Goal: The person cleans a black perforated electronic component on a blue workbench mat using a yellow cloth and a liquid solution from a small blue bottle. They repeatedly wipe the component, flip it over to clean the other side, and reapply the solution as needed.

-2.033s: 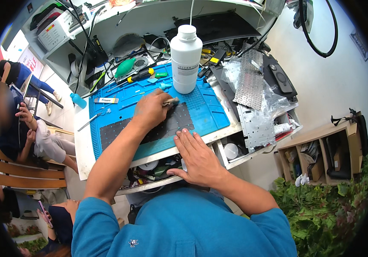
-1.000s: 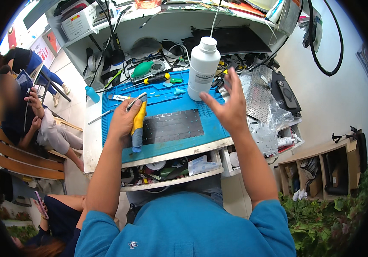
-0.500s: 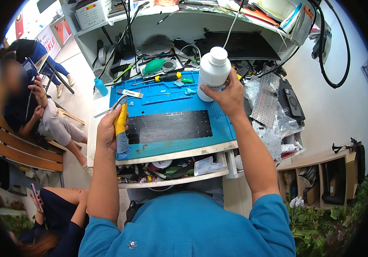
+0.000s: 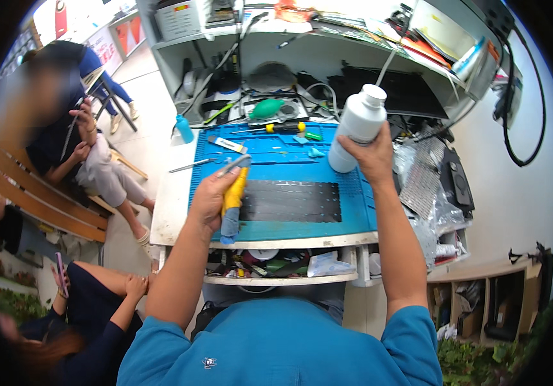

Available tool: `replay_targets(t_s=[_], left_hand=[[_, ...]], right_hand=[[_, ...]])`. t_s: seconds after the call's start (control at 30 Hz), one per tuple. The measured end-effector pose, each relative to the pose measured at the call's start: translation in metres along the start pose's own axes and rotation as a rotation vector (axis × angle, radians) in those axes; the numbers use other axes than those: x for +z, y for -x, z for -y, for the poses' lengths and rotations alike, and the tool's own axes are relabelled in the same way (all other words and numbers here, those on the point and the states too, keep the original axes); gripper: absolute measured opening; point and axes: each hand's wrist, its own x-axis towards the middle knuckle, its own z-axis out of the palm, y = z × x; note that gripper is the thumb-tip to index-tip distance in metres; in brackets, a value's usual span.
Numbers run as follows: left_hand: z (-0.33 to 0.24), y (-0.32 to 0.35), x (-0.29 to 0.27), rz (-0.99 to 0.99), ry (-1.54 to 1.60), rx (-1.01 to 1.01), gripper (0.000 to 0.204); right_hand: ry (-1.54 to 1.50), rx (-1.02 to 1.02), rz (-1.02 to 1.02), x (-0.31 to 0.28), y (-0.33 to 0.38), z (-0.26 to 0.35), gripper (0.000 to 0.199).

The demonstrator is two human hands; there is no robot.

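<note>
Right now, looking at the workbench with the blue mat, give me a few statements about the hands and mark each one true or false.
1. The right hand grips a white plastic bottle. True.
2. The white plastic bottle has no cap. False: a white cap closes it.
3. The left hand holds a yellow-handled tool. True.
4. The left hand rests flat on the blue work mat. False: it is closed around the tool.
5. A dark rectangular panel lies on the blue work mat. True.
</note>
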Motion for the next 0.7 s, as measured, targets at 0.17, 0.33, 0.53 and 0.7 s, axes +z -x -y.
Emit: replay_targets(t_s=[0.17, 0.33, 0.53, 0.7], left_hand=[[0.010, 0.022, -0.006, 0.007, -0.141, -0.024, 0.042], [-0.013, 0.021, -0.028, -0.014, -0.542, 0.254, 0.044], [-0.073, 0.004, -0.084, -0.154, -0.757, 0.283, 0.057], [-0.100, -0.039, -0.127, -0.492, -1.195, 0.290, 0.098]], right_hand=[[0.034, 0.025, -0.072, 0.011, 0.001, 0.002, 0.083], [0.125, -0.006, -0.048, 0.015, 0.010, 0.012, 0.093], [0.401, -0.352, -0.250, 0.012, 0.045, 0.022, 0.096], [0.373, -0.657, -0.111, 0.009, 0.100, 0.057, 0.078]])
